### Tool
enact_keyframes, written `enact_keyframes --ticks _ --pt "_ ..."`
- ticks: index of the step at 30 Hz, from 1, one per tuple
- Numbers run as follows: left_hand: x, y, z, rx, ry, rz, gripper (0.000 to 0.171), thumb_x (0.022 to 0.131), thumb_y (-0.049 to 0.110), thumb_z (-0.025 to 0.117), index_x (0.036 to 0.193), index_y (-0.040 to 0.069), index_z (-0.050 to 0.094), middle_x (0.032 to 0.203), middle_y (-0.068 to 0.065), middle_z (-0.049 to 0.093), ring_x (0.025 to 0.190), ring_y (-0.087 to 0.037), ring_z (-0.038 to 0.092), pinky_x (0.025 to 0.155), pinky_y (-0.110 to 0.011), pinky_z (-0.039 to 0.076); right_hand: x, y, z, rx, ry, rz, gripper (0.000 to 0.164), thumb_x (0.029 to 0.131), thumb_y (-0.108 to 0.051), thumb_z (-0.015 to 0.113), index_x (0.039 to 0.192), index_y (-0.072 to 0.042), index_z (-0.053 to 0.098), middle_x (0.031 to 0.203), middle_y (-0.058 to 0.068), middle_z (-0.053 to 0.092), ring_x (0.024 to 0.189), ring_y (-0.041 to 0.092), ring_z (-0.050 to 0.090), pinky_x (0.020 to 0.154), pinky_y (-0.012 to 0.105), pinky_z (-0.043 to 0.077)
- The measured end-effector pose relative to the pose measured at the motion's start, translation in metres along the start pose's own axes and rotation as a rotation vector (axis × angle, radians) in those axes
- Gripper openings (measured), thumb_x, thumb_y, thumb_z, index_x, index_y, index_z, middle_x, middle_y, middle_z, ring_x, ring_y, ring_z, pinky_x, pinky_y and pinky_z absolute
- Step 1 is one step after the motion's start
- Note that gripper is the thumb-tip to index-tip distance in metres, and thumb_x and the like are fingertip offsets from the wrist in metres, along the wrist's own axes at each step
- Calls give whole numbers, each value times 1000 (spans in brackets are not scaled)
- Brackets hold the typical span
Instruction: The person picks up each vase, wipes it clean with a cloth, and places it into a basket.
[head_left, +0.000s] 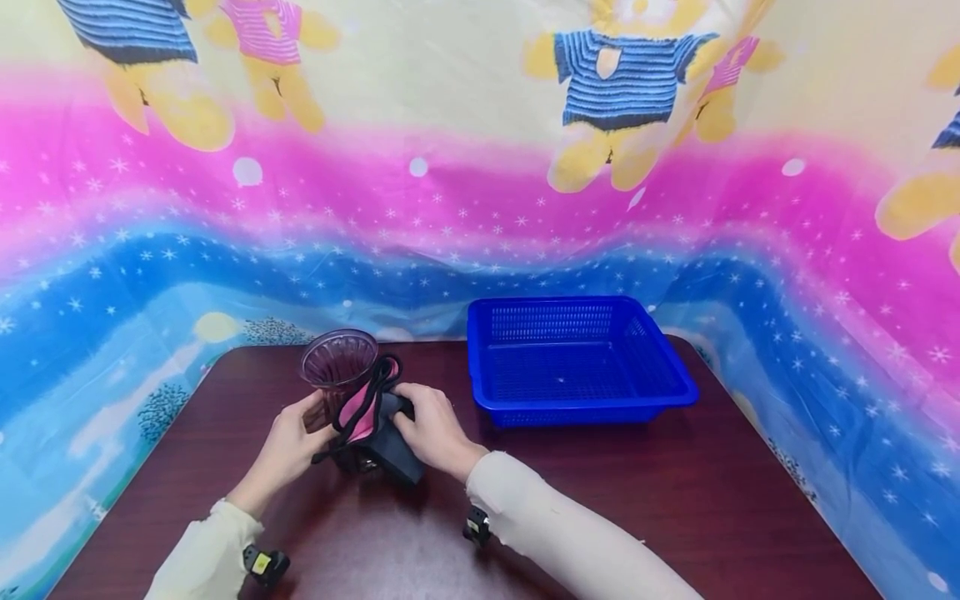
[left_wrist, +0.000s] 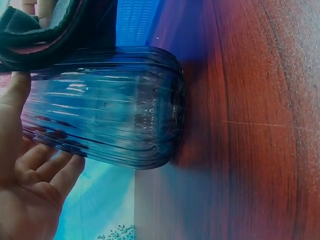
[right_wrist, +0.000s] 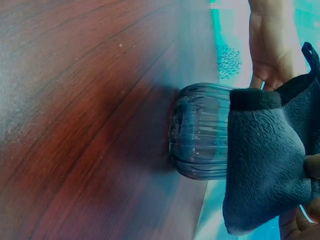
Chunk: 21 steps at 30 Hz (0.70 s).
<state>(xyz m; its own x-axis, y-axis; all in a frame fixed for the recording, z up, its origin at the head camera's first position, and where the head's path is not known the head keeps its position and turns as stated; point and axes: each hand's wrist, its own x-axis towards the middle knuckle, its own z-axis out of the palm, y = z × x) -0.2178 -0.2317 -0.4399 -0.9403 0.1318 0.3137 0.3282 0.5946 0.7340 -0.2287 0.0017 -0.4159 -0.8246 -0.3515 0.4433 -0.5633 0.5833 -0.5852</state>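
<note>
A ribbed, see-through glass vase (head_left: 339, 360) with a flared rim stands upright on the table's left part. My left hand (head_left: 287, 443) holds it at the neck, thumb on one side and fingers on the other; in the left wrist view its ribbed body (left_wrist: 110, 110) shows below the fingers. My right hand (head_left: 437, 427) grips a dark grey cleaning cloth (head_left: 399, 454) with a pink side and black edging, held against the vase's right side. In the right wrist view the cloth (right_wrist: 265, 155) hangs over part of the vase, hiding its middle.
A blue plastic basket (head_left: 581, 408) with perforated walls stands at the back right of the dark red-brown wooden table (head_left: 637, 500). Behind the table hangs a colourful printed curtain (head_left: 420, 217) with bears. A small black camera is strapped to each wrist.
</note>
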Motion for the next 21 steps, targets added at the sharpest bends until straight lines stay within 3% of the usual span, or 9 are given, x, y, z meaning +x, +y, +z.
enact_keyframes --ticks 9,21 --pt "-1 -1 1 0 -18 -18 58 94 8 69 143 -13 46 134 -33 61 121 -46 64 99 -54 53 -11 9 8 -55 -44 6 15 86 -4 70 96 -15 70 81 -6 67 74 6 57 68 18 48" --pt "0 0 3 -58 -13 -25 66 94 20 74 147 -8 46 139 -32 57 126 -44 60 98 -50 53 -28 22 23 -163 -164 53 17 89 -7 71 105 -13 74 95 -1 75 84 8 65 75 24 55"
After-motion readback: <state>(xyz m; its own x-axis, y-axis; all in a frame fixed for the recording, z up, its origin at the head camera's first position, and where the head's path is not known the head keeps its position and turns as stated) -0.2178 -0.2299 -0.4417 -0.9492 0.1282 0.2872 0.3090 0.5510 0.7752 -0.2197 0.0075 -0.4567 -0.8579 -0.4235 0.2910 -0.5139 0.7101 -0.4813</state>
